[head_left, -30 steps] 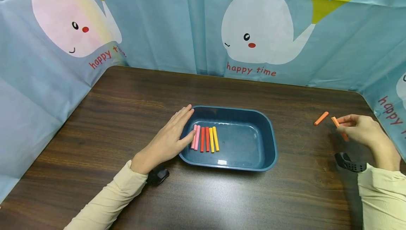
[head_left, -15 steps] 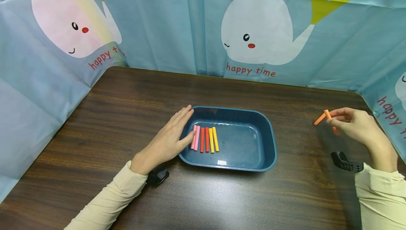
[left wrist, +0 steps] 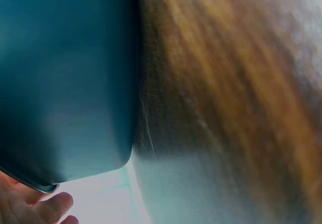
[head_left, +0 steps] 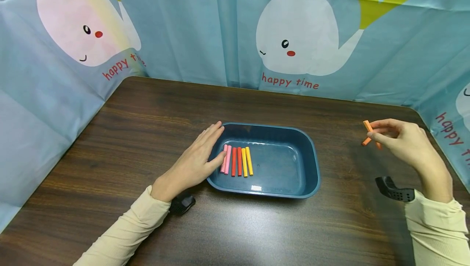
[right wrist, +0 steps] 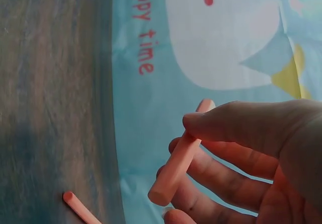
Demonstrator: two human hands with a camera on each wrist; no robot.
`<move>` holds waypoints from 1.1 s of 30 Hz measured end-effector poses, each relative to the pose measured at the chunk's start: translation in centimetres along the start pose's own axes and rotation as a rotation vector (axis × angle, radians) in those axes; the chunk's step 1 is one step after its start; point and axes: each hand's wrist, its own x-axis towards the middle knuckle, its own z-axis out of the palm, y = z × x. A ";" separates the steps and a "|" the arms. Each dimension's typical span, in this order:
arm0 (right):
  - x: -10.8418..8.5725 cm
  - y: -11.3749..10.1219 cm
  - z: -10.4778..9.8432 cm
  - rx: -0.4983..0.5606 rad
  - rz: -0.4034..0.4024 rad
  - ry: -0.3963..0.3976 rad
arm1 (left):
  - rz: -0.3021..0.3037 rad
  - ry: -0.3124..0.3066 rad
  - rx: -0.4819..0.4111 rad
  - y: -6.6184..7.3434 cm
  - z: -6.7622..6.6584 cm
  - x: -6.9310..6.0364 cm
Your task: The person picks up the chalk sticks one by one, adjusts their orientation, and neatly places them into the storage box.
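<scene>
My right hand (head_left: 407,139) pinches an orange chalk stick (right wrist: 176,168) between thumb and fingers, raised above the table at the right. A second orange chalk stick (head_left: 366,141) lies on the table just below it, partly hidden by the held one. My left hand (head_left: 196,160) rests on the left rim of a dark blue tray (head_left: 310,151), its fingers fairly straight and its thumb over the inside. At the tray's left side lie pink sticks (head_left: 228,160), red sticks (head_left: 240,162) and yellow sticks (head_left: 249,161) in a row. The thumb partly covers one pink stick.
A dark wood-grain table (head_left: 121,135) carries everything. Behind it and at both sides hangs a light blue curtain (head_left: 191,33) with whale prints. Black wrist mounts (head_left: 394,190) sit at both wrists.
My right hand has moved left and away from me with the orange chalk stick, coming over the second orange stick. My left hand and the tray have stayed put.
</scene>
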 end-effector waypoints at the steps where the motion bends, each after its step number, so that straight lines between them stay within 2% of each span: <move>1: 0.0 -0.2 0.1 0.008 -0.004 0.002 | -0.001 -0.001 -0.001 0.0 0.0 0.0; 9: -0.3 -1.8 0.5 0.064 -0.055 0.012 | 0.002 -0.005 0.001 0.0 0.1 0.0; 16: -0.7 -3.8 1.1 0.190 -0.081 -0.063 | 0.002 -0.001 -0.001 -0.1 0.1 0.0; 33: -0.6 -8.4 4.0 0.396 -0.131 -0.174 | -0.001 -0.001 0.000 0.0 0.0 0.1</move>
